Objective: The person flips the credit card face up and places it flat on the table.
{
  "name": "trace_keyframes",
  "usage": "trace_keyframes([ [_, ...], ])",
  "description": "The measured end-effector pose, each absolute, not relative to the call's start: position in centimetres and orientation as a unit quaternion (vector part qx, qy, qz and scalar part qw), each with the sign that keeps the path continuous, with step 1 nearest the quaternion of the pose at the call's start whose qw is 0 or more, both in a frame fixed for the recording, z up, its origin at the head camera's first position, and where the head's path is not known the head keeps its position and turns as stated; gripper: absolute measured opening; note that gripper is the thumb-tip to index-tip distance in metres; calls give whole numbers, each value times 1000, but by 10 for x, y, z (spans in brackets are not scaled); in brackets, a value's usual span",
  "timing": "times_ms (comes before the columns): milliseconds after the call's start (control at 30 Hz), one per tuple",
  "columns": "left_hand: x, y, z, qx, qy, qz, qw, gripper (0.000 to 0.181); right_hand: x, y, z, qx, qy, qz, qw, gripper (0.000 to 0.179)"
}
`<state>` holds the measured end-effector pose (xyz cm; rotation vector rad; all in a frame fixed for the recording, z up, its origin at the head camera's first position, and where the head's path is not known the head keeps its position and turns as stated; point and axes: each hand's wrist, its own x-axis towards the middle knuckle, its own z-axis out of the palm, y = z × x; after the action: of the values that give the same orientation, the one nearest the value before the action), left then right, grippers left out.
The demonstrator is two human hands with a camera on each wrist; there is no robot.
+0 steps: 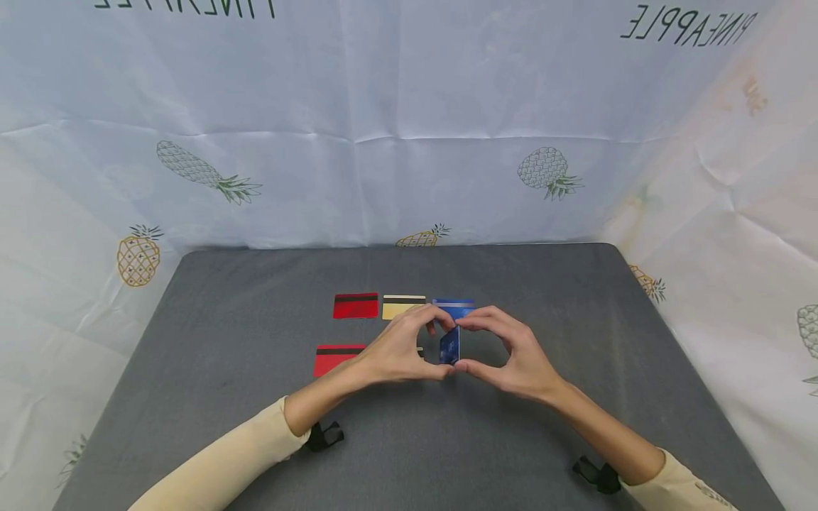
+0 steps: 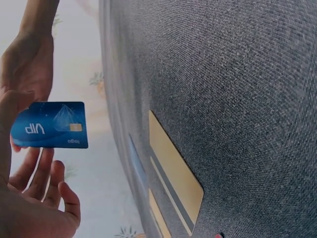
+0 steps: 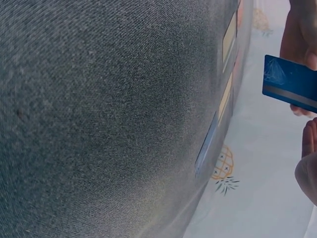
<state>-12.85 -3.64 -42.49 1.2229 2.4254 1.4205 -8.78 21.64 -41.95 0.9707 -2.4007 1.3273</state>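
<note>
With two red cards [image 1: 356, 306] and two yellow cards [image 1: 395, 311] laid left of the flat blue card [image 1: 453, 311], your left hand [image 1: 405, 348] and right hand [image 1: 516, 355] pinched the raised blue card [image 1: 449, 346], not yet laid, on its near side.

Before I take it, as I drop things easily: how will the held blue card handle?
The held blue card is likely stiff, showing no bend in midair; probably light, being thin; perhaps slippery, its printed face looking smooth.

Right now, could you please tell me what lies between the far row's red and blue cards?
Between the far red card and the far blue card lies a yellow card; the head view shows it.
</note>
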Motion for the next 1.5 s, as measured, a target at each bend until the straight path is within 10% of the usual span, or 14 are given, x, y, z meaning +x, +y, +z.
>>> trace_keyframes([
  [1500, -127, -40, -423, 386, 810, 440, 43, 56, -84, 215, -416, 308, -819, 474, 92, 67],
])
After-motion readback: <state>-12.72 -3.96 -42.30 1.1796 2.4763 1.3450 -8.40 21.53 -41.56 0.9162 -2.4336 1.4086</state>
